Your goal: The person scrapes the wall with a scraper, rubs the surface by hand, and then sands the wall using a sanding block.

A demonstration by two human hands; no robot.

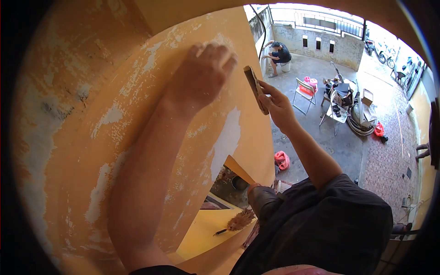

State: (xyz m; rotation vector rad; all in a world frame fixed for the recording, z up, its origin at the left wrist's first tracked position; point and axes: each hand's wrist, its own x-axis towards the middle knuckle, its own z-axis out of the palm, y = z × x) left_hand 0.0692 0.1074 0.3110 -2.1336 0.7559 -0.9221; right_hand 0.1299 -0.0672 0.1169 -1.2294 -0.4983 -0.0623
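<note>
Wooden block: a tan flat wooden block (255,89), seen edge-on, sits beside the outer corner of the wall at head height.
Long axis: it runs steeply, with the top end tipped toward the wall and the lower end inside the palm.
Right hand: the right hand (276,106) has its grip clenched around the block's lower half, thumb along the near face.
Left hand: the left hand (204,73) is pressed against the wall, back toward the camera and blurred. I cannot tell whether its grip holds anything beneath the palm.
Key relation: the block lies just right of the left hand's fingers, near but apart, and the right hand is the one on it.
Wall: the orange-yellow painted plaster wall (137,137) is flaked in many spots, with a large bare white patch (227,137) below the hands.
Below: a brown feather duster (238,221) lies on a yellow ledge (201,229).
Courtyard: far down on the grey concrete floor (321,146), a seated person in a dark shirt (279,54) is well apart from a folding chair (303,94) and a heap of boxes and hoses (350,107).
Writing: none can be read.
</note>
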